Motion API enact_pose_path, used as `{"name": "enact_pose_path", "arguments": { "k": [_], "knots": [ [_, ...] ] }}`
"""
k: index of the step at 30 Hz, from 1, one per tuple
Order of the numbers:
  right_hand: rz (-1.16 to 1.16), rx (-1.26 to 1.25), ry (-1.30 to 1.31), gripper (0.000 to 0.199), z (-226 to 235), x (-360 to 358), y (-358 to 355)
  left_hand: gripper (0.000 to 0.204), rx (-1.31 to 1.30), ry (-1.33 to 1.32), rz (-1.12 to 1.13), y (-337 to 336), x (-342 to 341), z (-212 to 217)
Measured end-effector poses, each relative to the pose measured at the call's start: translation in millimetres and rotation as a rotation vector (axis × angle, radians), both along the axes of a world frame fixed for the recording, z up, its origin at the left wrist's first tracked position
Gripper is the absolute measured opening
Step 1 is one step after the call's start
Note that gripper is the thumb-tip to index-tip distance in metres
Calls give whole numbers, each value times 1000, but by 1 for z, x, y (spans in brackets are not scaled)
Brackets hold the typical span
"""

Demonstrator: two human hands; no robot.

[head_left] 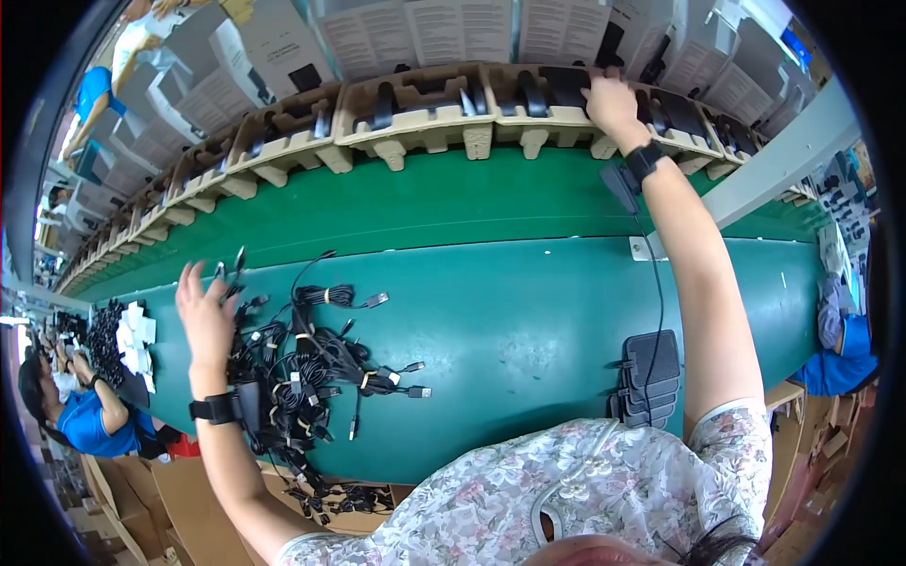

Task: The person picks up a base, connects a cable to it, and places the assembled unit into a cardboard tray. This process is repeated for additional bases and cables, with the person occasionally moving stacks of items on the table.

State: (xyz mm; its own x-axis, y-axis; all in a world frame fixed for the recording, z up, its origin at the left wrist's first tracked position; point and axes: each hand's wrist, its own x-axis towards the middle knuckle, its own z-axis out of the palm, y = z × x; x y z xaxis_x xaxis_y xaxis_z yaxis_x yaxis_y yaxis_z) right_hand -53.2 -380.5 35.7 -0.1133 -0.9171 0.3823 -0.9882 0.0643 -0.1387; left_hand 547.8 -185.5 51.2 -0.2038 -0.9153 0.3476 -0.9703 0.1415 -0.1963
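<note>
My left hand (206, 316) is raised at the left edge of a heap of black USB cables (307, 368), many of them coiled and tied. Its fingers are spread, and cable ends show just beyond them. My right hand (613, 106) is stretched far out to a brown moulded tray (555, 115) that holds flat black parts. Its fingers are bent over the tray beside a black flat piece (566, 87); what lies under them is hidden. Each wrist wears a black band with a dark box; a thin cable hangs from the right one.
A row of similar trays (415, 123) runs along a green conveyor (377, 203) beyond the teal table (491, 311). Printed white boxes (462, 33) stand behind them. Stacked black pads (651, 368) lie near my right side. A grey metal post (783, 160) rises at right. Other people sit at both sides.
</note>
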Motion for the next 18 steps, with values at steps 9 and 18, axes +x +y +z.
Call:
{"name": "enact_pose_path", "arguments": {
  "k": [9,18],
  "knots": [
    [1283,-119,-337,28,76,179,160,18,725,1369,-430,28,-191,27],
    [988,-249,-291,32,84,152,220,21,1052,1653,-599,37,-232,17]
  ]
}}
